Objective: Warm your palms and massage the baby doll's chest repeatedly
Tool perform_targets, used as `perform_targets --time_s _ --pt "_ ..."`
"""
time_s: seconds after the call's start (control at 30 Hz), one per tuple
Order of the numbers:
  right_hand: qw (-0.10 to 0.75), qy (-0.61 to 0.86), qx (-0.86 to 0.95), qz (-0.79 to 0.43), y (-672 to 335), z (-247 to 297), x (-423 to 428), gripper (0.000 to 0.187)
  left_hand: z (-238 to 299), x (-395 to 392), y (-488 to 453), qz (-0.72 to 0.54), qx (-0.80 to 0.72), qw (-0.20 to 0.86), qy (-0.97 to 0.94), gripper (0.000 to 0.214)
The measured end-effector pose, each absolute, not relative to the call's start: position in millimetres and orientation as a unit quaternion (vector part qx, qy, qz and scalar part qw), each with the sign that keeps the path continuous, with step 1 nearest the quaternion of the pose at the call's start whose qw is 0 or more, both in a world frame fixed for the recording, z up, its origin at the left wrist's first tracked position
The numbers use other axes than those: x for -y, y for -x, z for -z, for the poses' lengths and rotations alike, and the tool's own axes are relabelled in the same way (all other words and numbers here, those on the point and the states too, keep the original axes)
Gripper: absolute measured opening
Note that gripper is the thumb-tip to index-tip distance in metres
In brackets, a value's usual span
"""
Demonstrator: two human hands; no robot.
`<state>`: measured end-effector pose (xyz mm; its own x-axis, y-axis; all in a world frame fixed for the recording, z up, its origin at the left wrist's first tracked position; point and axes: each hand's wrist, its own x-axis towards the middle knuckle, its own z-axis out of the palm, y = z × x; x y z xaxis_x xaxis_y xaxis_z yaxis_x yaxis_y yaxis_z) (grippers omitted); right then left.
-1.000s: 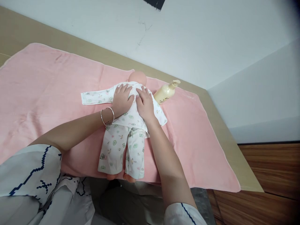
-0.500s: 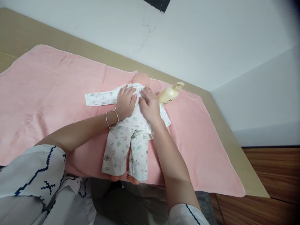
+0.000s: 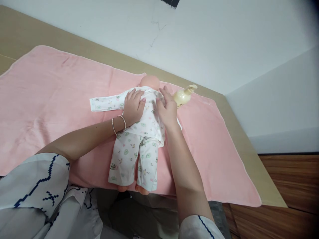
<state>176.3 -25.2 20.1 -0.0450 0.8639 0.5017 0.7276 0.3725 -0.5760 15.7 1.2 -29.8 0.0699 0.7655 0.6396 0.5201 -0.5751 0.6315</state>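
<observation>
A baby doll (image 3: 149, 81) in white printed pajamas lies on a pink blanket (image 3: 211, 149), its head away from me and its feet at the near edge. My left hand (image 3: 134, 105) rests flat on the left side of the pajama top (image 3: 151, 116), fingers stretched out. Over the top's right shoulder is my right hand (image 3: 167, 108), thumb and fingers apart, with nothing seen in it; whether it touches the cloth I cannot tell. The doll's left sleeve lies spread out, and my right hand and forearm hide most of the other sleeve. The pajama pants (image 3: 127, 159) cover the legs.
A pale yellow pump bottle (image 3: 182, 97) is just beyond my right hand, partly hidden by it. The blanket covers much of a tan table (image 3: 99, 49), which meets a white wall (image 3: 211, 39). Brown wood panels (image 3: 294, 179) show at the lower right.
My right hand has moved right, from the middle of the pajama top to its right shoulder, and hides more of the bottle. My left hand has stayed in place.
</observation>
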Motion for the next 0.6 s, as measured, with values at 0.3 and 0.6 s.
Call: perform_targets --time_s 0.3,0.6 --pt "0.385 0.569 0.725 -0.055 -169.0 11.9 15.6 0.050 27.1 -8.6 -14.2 -0.486 -0.445 0.184 -0.729 0.047" --pt "0.339 0.621 0.704 -0.061 -162.0 -11.2 23.1 0.037 14.7 -8.5 -14.9 -0.408 -0.466 0.168 -0.767 0.032"
